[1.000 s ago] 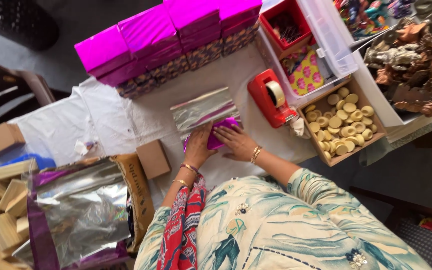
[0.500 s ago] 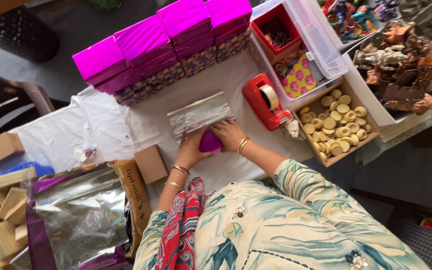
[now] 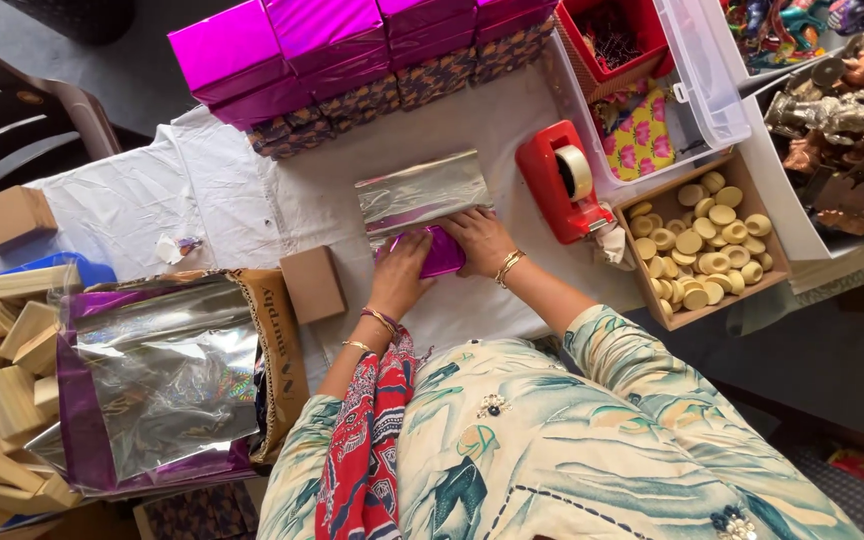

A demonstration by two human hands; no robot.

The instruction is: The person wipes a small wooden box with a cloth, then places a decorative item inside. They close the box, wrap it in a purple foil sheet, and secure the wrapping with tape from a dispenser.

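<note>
While both hands press down near the middle of the frame, the fingers are bent and closed over a small box half covered in shiny pink foil (image 3: 440, 252). The left hand (image 3: 402, 268) holds the near left side of it, and the right hand (image 3: 480, 238) lies flat over the right side, so the box is pinned to the white cloth (image 3: 132, 205). A loose silver flap of the same foil sheet (image 3: 420, 192) sticks out past the fingers, toward the top of the frame. It looks like the wrapping step is partly done, with one side folded and the far flap not yet folded down. The next move likely needs one hand to keep the box from sliding as the other pulls the flap snug over it. Just to the right stands a red tape holder (image 3: 560, 182), close enough to reach. A plain brown box (image 3: 313, 283) sits just left of the hands. Finished pink boxes (image 3: 282, 45) are stacked at the top. A tray of round yellow pieces (image 3: 702, 240) is at the right, and a pile of silver foil sheets (image 3: 157, 370) lies at lower left.
</note>
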